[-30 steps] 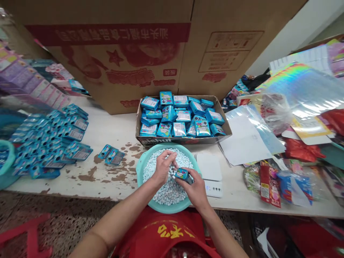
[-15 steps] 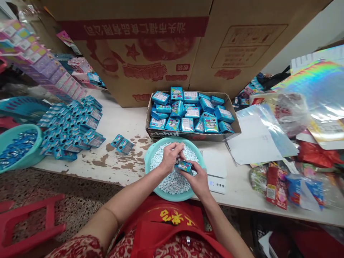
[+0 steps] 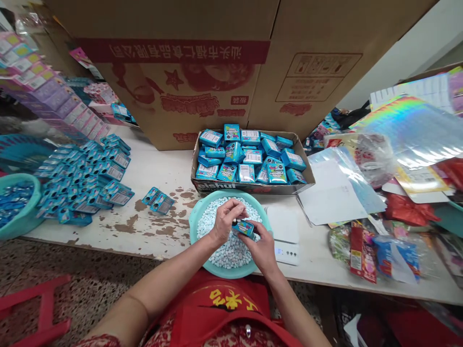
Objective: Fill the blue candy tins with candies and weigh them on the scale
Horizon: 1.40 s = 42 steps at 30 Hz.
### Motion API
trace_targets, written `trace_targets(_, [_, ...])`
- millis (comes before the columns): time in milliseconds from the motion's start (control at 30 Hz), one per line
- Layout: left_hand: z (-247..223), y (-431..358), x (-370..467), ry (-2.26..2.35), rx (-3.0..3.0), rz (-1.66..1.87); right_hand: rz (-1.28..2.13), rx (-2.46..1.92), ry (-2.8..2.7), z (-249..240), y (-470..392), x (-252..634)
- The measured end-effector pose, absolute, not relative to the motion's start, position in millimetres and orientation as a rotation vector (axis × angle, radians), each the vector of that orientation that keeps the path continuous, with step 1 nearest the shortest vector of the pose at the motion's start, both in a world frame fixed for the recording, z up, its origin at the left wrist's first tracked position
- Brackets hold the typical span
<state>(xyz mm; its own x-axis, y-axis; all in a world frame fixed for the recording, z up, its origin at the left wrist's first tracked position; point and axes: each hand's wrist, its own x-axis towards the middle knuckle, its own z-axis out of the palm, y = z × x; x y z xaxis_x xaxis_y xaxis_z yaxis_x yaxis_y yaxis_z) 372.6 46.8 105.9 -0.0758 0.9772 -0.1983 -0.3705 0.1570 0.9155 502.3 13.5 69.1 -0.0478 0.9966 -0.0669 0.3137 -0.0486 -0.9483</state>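
In the head view my right hand (image 3: 262,246) grips a small blue candy box (image 3: 245,228) marked "Caramelo Macizo", tilted over the basin. My left hand (image 3: 227,220) is curled closed at the left end of that box, its fingertips together. A few white bits show under the left fingers, by the end of the box; the palm is hidden. Beneath both hands stands a round turquoise basin (image 3: 194,226) filled with small white candies (image 3: 227,258).
Behind the basin a cardboard tray (image 3: 253,189) holds many blue boxes. A white scale (image 3: 285,231) lies right of the basin. Two small blue boxes (image 3: 158,200) and a large pile (image 3: 85,178) lie left. A big carton (image 3: 217,29) stands behind. Plastic bags (image 3: 398,258) lie right.
The left fingers have shifted slightly and stay at the end of the box. The right hand still holds the box over the basin. The whole view has shifted a little.
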Motion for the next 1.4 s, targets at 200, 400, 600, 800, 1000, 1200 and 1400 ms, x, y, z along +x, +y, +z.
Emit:
trace_targets(200, [101,46,371,1.176,0.880,1.273,1.107,-1.468,-1.486,72,15,503])
trace_targets(400, [101,38,369,1.183,1.025,1.257,1.305,-1.536,-1.226,72,16,509])
trace_targets(600, [59,61,355,1.533,1.278,1.162,1.228,-1.472,-1.156,76,3,522])
trace_targets(800, [-3,70,363,1.698,1.750,0.594,1.185,-1.510,-1.139,73,-6,532])
trace_targets(1000, [-11,45,368,1.691,1.743,0.429,1.171,-1.547,-1.052,67,-7,540])
trace_targets(1200, [-7,49,349,1.776,1.420,0.638,1.128,-1.548,-1.121,67,-2,539])
trace_targets(1400, [58,51,360,1.449,0.820,1.046,1.061,-1.533,-1.329,66,-3,530])
